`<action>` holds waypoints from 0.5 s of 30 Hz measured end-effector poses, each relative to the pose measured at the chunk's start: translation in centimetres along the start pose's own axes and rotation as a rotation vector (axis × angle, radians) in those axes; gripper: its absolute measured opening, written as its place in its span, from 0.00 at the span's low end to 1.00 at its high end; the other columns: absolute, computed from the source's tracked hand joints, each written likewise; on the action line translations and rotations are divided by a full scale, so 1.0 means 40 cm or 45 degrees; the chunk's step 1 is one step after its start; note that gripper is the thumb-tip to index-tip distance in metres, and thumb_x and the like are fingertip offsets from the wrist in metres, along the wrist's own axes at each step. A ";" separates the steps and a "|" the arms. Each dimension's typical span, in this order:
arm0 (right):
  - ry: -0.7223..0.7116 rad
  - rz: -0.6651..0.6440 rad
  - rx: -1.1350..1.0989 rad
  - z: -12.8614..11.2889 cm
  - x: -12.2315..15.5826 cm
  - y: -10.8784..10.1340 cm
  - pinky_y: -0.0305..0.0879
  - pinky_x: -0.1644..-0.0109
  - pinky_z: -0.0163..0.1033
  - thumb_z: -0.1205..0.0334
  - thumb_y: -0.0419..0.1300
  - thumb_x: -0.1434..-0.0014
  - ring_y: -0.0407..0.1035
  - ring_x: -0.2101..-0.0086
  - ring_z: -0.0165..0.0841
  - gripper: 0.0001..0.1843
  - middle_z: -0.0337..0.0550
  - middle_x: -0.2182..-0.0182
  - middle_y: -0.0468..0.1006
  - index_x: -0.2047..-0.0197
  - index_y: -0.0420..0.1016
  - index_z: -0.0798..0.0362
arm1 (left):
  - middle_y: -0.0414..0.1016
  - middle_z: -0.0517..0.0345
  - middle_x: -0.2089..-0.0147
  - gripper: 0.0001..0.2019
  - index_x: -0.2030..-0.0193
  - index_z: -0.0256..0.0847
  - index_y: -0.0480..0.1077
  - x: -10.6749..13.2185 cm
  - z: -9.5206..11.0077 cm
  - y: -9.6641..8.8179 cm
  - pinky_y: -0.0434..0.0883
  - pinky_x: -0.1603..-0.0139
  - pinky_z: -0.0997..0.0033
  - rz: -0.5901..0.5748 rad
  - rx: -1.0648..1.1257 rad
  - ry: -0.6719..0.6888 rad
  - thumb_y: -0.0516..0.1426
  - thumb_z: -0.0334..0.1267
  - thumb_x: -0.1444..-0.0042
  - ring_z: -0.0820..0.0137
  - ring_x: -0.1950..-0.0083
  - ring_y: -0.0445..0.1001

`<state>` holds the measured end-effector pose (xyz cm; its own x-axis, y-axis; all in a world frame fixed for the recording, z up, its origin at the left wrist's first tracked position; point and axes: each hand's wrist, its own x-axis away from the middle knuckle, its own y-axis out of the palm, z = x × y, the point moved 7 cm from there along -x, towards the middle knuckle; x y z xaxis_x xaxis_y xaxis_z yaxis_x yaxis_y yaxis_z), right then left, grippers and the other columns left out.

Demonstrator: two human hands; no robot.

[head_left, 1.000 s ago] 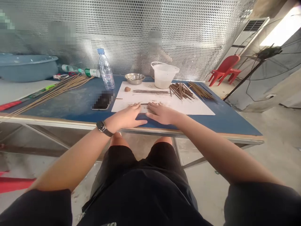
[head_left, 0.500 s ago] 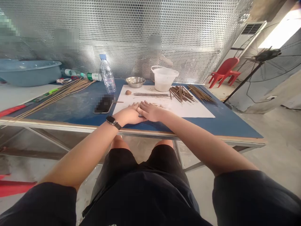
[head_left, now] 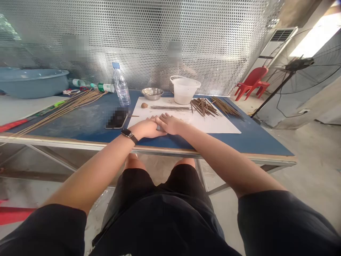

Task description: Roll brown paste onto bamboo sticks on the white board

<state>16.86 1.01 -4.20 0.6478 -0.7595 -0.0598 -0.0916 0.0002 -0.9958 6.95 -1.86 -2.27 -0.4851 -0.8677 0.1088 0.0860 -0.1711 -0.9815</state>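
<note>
My left hand (head_left: 149, 128) lies flat near the front edge of a white sheet (head_left: 221, 124), fingers stretched forward. Beside it my right hand (head_left: 170, 124) is also flat, its thumb overlapping the left hand's fingers. Whatever is under the palms is hidden. A short thin brown stick end (head_left: 135, 116) shows left of my left hand, near the phone. Beyond the fingers lie several thin dark sticks (head_left: 170, 108) in a row and a round brown lump (head_left: 144, 105). To the right is a loose pile of thicker brown sticks (head_left: 205, 107).
Behind the sheet stand a metal bowl (head_left: 152, 94) and a white bucket (head_left: 183, 90). A phone (head_left: 117, 119), water bottle (head_left: 122, 85), long thin rods (head_left: 77, 103) and blue basin (head_left: 34, 83) are leftward. Another stick bundle (head_left: 226, 107) lies right; a fan (head_left: 298, 64) stands beyond the table.
Both hands have slid slightly forward on the sheet, staying flat and overlapped. The view has shifted a little; the other things on the table keep their places.
</note>
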 end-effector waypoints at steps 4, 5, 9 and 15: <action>0.048 -0.029 -0.066 -0.008 0.041 -0.007 0.54 0.21 0.66 0.44 0.39 0.17 0.50 0.20 0.60 0.37 0.69 0.21 0.63 0.19 0.61 0.61 | 0.48 0.42 0.11 0.49 0.12 0.40 0.50 0.021 0.019 0.001 0.53 0.14 0.49 -0.033 -0.026 -0.006 0.56 0.64 0.31 0.44 0.12 0.51; 0.057 -0.023 -0.104 -0.014 0.062 -0.011 0.54 0.21 0.65 0.41 0.37 0.17 0.50 0.20 0.59 0.40 0.69 0.21 0.62 0.19 0.61 0.63 | 0.46 0.43 0.10 0.48 0.12 0.40 0.49 0.034 0.029 0.005 0.50 0.14 0.51 -0.036 -0.029 0.007 0.57 0.62 0.30 0.46 0.11 0.50; 0.010 -0.008 -0.166 -0.046 0.136 -0.031 0.62 0.25 0.62 0.33 0.30 0.20 0.62 0.25 0.59 0.49 0.70 0.25 0.70 0.24 0.67 0.65 | 0.49 0.41 0.11 0.46 0.12 0.38 0.51 0.076 0.065 0.018 0.51 0.14 0.54 0.001 -0.001 0.106 0.58 0.58 0.30 0.49 0.12 0.52; 0.069 0.044 -0.138 -0.027 0.102 -0.048 0.65 0.30 0.60 0.36 0.31 0.18 0.72 0.34 0.56 0.46 0.66 0.39 0.81 0.34 0.77 0.61 | 0.49 0.39 0.11 0.48 0.13 0.40 0.53 0.024 0.062 0.018 0.54 0.15 0.49 0.017 -0.035 0.087 0.56 0.65 0.31 0.45 0.12 0.53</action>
<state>18.86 -2.80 -2.44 0.6013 -0.7943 -0.0870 -0.1963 -0.0412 -0.9797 8.70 -4.00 -2.48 -0.5422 -0.8359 0.0853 0.0693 -0.1457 -0.9869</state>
